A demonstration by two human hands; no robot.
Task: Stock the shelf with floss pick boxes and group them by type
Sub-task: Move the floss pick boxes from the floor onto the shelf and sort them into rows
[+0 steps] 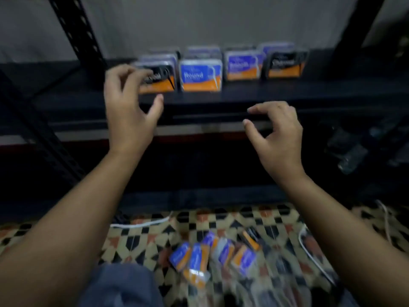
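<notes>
The left hand is hovering spread, empty, beside a black box on the shelf. Blue boxes are sitting mid-row, another black one far right, so grouping looks unfinished. The right hand is hanging loosely curled, empty; more boxes are waiting on the floor.

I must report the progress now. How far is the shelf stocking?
Done: four rows of boxes stand on the shelf, black-label rows at the ends and blue rows between, so not yet grouped. In hand: nothing; left hand and right hand hold no box. Left: a pile on the floor.
</notes>
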